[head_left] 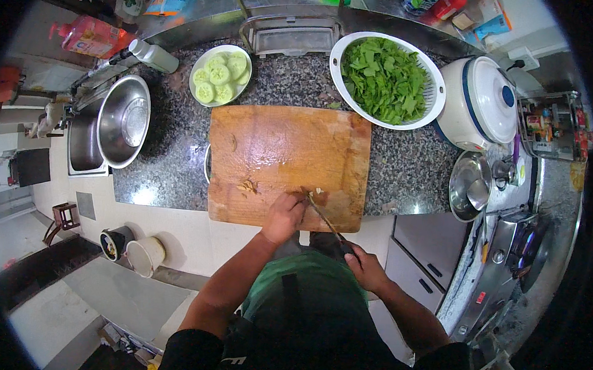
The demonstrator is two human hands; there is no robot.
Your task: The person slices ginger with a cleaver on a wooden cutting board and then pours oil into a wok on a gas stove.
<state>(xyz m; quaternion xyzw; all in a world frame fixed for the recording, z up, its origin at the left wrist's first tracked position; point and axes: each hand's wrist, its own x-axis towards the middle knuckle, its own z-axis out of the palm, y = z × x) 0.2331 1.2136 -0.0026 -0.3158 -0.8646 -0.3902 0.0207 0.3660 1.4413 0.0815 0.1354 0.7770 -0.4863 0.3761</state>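
My right hand is closed around the dark handle of a knife. The narrow blade slants up and left over the near edge of a wooden cutting board. Beside the blade's tip, the curled fingers of my left hand press down on the board. They hide whatever they hold. A small pale piece lies just right of the tip, too small to name. Left of my left hand, a little heap of brownish peelings rests on the wood.
Behind the board stand a plate of cucumber slices and a white colander of chopped leafy greens. A steel basin leans by the sink at left. At right are a white rice cooker, a steel bowl and the stove.
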